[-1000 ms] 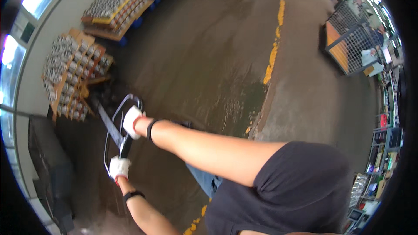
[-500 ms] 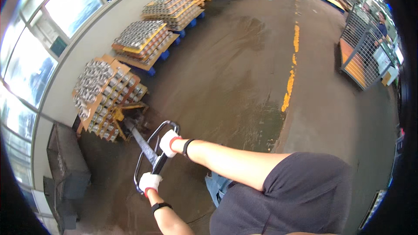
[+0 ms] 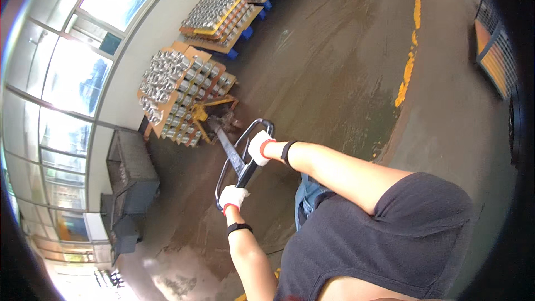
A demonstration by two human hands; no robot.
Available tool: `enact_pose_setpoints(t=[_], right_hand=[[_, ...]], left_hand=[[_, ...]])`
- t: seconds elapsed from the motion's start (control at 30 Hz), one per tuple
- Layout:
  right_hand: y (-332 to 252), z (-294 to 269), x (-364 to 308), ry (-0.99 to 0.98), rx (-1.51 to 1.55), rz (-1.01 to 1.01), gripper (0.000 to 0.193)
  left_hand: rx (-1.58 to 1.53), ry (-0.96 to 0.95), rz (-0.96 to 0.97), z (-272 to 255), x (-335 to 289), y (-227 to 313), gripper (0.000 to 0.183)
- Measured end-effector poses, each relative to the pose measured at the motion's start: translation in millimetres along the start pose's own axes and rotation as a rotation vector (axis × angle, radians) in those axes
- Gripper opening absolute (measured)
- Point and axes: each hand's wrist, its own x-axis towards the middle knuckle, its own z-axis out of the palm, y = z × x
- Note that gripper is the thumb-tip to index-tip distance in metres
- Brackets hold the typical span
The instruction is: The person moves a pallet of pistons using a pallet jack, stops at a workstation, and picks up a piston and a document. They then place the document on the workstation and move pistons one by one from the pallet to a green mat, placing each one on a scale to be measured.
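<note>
Both my hands wear white gloves with red cuffs and are wrapped round the looped black handle [image 3: 247, 175] of a hand pallet truck. My left hand [image 3: 232, 196] grips its lower end, and my right hand [image 3: 261, 147] grips its upper side. From the handle a grey shaft [image 3: 227, 144] slopes down to the truck's yellow frame [image 3: 200, 113]. That frame meets a pallet load of silvery cylindrical metal parts [image 3: 167, 75], stacked in layers with brown cardboard sheets between. The truck's forks are hidden beneath the load.
Two more stacks of metal parts [image 3: 214, 11] on blue pallets line the wall beyond. Dark grey bins [image 3: 134, 161] stand beside the windowed wall at left. A yellow line [image 3: 408, 72] runs along the wet-looking brown floor [image 3: 329, 61]. A wire-mesh cage [image 3: 496, 50] stands at far right.
The view has swung, so the load, handle and hands appear further right and higher. More of the windows and bins at left shows. Both hands keep their hold on the handle.
</note>
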Motion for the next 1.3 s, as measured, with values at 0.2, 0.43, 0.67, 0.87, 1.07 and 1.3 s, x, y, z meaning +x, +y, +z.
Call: enact_pose_setpoints(t=[0.2,0.43,0.67,0.87,1.07,1.3], right_hand=[[-31.1,-23.0,-25.0,-0.037,0.009,-0.115,0.021],[-23.2,-39.1,-29.7,0.057,-0.018,-0.166,0.021],[-41.7,-54.2,-30.0,-0.037,-0.078,-0.196,0.022],[-47.3,-59.4,-28.2,-0.049,-0.085,-0.173,0.022],[-42.2,-58.1,-7.4,0.002,-0.062,-0.157,0.020],[-61.5,-27.3,14.0,0.005,-0.055,-0.229,0.021]], left_hand=[[-0.120,-0.022,-0.084,-15.6,-45.9,-23.4,0.028],[-0.275,0.008,-0.166,-19.9,-73.1,-8.3,0.016],[-0.269,0.067,-0.180,-19.8,-78.0,-31.2,0.014],[-0.248,0.082,-0.196,-37.0,-89.7,-26.5,0.018],[-0.310,0.138,-0.217,-38.2,-64.1,-29.9,0.016],[-0.365,0.048,-0.185,-20.4,-51.1,-69.0,0.016]])
